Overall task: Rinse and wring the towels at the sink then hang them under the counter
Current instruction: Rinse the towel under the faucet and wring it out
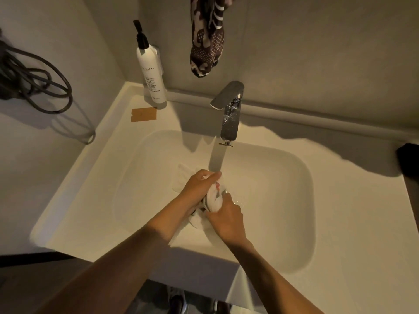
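A white towel is bunched between both hands over the middle of the white sink. My left hand grips its upper end, right where the water stream from the chrome faucet lands. My right hand is closed around its lower end, closer to me. Part of the cloth trails into the basin under my wrists. More white cloth lies flat on the basin floor behind my left hand.
A white pump bottle stands at the sink's back left corner, with a brown paper tag lying in front of it. A brown patterned cloth hangs on the wall above the faucet. Dark cables hang at the left. A black object sits at the right edge.
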Motion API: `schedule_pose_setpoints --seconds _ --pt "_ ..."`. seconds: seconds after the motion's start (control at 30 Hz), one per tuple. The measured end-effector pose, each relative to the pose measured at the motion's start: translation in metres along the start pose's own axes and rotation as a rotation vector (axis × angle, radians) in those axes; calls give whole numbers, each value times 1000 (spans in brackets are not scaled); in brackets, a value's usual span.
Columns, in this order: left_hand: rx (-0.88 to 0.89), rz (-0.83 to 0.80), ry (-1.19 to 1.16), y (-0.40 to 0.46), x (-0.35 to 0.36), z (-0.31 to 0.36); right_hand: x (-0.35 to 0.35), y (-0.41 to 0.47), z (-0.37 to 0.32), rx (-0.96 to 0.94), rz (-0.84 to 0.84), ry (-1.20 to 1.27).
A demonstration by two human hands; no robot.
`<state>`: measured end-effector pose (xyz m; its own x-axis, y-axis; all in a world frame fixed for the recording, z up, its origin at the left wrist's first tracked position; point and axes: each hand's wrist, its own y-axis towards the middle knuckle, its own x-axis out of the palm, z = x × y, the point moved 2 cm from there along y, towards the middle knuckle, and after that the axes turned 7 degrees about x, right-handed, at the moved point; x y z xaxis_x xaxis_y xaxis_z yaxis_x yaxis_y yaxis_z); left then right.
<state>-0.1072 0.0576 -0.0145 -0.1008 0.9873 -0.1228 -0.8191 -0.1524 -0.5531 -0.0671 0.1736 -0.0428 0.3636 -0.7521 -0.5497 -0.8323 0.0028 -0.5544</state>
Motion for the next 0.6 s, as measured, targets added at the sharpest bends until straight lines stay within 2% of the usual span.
schedule_pose_setpoints --seconds 0.07,0.13,0.2,0.27,0.33,0.43,0.5,0.6 --pt "-23 -81 -38 -18 -4 5 -19 -3 -2 72 -40 179" --pt "22 -123 154 -31 -8 13 -38 -10 -9 130 -111 347" --pt "128 -62 192 -42 -14 23 -55 -20 -16 90 -178 433" --pt "176 5 63 -55 -17 39 -74 -32 -23 3 -248 516" --pt "220 52 32 -64 -18 49 -91 -39 -29 -22 -288 598" --pt "369 169 162 -76 -27 70 -105 -47 -33 42 -387 837" --pt "465 234 163 -85 -34 90 -112 -50 -33 75 -463 1039" --pt "643 220 111 -113 -30 138 -122 -57 -38 115 -541 1143"
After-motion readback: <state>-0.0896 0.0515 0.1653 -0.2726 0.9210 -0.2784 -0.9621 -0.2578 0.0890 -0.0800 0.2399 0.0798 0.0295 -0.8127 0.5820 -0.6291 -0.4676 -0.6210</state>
